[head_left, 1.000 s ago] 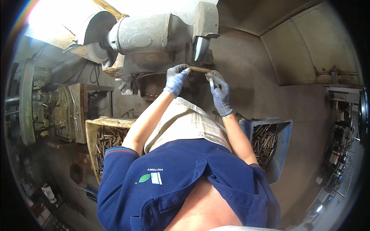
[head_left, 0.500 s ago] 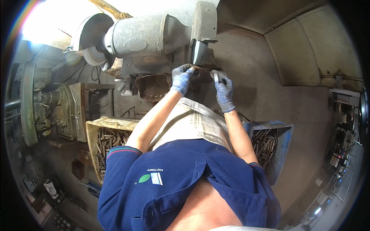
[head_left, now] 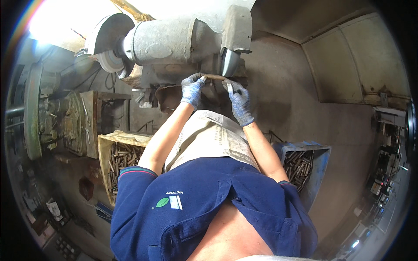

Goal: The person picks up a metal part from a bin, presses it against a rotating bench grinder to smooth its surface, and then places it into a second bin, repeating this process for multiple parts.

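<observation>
My left hand [head_left: 192, 90], in a blue-and-white work glove, pinches the left end of a thin brownish metal rod [head_left: 215, 77]. At the rod's right end are the fingertips of my right hand [head_left: 239, 102], gloved the same way and closed on it. The rod lies roughly level between both hands, just below the grinding wheel [head_left: 230, 64] at the right end of a large grey grinder [head_left: 163, 41]. Whether rod and wheel touch, I cannot tell.
A pale bin [head_left: 126, 138] of metal pins stands left of my lap, and a blue bin [head_left: 320, 174] of similar pins stands right. The grinder's other wheel [head_left: 109, 61] is exposed at upper left. A greenish machine [head_left: 72, 126] stands far left, metal panels [head_left: 348, 61] at upper right.
Both hands have shifted left, the right one more, so they are closer together. The rod now shows plainly between them, with the right fingers at its end. The view has shifted slightly.
</observation>
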### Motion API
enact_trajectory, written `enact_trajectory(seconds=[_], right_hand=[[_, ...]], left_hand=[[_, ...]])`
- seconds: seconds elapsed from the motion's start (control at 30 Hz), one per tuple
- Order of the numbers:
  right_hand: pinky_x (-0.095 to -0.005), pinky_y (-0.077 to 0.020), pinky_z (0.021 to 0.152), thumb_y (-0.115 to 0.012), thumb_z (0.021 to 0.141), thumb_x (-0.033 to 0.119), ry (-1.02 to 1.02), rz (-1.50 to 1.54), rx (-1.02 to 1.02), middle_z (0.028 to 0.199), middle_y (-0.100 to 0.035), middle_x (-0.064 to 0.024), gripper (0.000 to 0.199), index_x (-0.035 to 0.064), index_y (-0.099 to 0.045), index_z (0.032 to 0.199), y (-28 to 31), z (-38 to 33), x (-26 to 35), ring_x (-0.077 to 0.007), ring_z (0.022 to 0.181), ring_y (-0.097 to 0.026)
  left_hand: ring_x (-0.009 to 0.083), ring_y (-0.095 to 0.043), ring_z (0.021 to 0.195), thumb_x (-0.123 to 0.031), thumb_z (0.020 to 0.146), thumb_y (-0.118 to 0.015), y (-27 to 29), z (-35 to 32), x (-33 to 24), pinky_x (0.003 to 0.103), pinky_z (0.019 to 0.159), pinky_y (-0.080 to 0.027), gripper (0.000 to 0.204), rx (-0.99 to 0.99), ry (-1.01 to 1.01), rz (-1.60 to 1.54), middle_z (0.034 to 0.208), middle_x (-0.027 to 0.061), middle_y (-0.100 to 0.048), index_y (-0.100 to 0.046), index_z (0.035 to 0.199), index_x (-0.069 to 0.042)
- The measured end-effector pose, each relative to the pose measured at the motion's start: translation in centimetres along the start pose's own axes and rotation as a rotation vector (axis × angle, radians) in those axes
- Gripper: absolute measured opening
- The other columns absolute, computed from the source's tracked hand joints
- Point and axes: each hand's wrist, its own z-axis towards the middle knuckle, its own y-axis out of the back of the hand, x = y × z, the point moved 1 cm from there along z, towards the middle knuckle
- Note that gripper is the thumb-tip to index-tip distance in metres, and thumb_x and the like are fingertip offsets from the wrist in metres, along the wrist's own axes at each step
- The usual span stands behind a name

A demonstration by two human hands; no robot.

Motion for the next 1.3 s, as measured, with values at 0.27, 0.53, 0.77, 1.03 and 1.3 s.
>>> enact_trajectory(seconds=[0.27,0.53,0.77,1.03,1.3], right_hand=[[-0.0300,-0.0496,0.085,-0.058,0.090,0.015,-0.111,0.032,-0.027,0.090,-0.064,-0.0083,0.019,-0.0020,-0.065,0.084,4.3,0.5,-0.9,-0.0160,0.087,-0.062],[-0.0307,-0.0495,0.086,-0.059,0.090,0.016,-0.125,0.038,-0.033,0.089,-0.063,-0.0080,0.020,-0.0018,-0.064,0.084,4.6,0.6,-0.6,-0.0164,0.088,-0.061],[-0.0320,-0.0483,0.090,-0.060,0.089,0.019,-0.165,0.117,0.015,0.101,-0.064,-0.0141,0.025,-0.0036,-0.063,0.100,2.1,0.5,-1.0,-0.0208,0.095,-0.062],[-0.0343,-0.0463,0.094,-0.058,0.090,0.019,-0.182,0.144,0.039,0.105,-0.063,-0.0138,0.027,-0.0042,-0.062,0.103,0.1,0.3,-1.3,-0.0216,0.100,-0.060],[-0.0285,-0.0430,0.097,-0.051,0.086,-0.004,0.345,-0.364,0.212,0.124,-0.052,-0.0131,0.028,-0.0016,-0.060,0.112,1.1,-2.7,2.3,-0.0215,0.112,-0.053]], left_hand=[[0.0121,-0.058,0.059,-0.005,0.081,-0.064,-3.7,0.2,1.0,0.025,0.051,-0.046,0.010,0.038,0.086,0.068,0.072,0.0082,-0.065,-0.066,0.084,0.004],[0.0171,-0.063,0.064,-0.001,0.082,-0.063,-3.6,1.1,1.6,0.027,0.060,-0.054,0.012,0.099,0.132,0.030,0.078,0.0108,-0.066,-0.063,0.091,0.006],[0.0163,-0.060,0.059,0.000,0.082,-0.062,-1.7,1.1,0.0,0.028,0.055,-0.051,0.008,0.036,0.120,-0.015,0.075,0.0102,-0.065,-0.064,0.086,0.006],[0.0167,-0.062,0.063,-0.004,0.085,-0.059,0.8,1.8,0.3,0.028,0.061,-0.053,0.008,0.010,0.059,0.063,0.078,0.0105,-0.066,-0.063,0.088,0.002],[0.0166,-0.064,0.071,-0.004,0.087,-0.058,1.5,-3.1,-2.8,0.027,0.067,-0.053,0.012,0.216,-0.082,0.065,0.082,0.0115,-0.066,-0.062,0.095,0.004]])
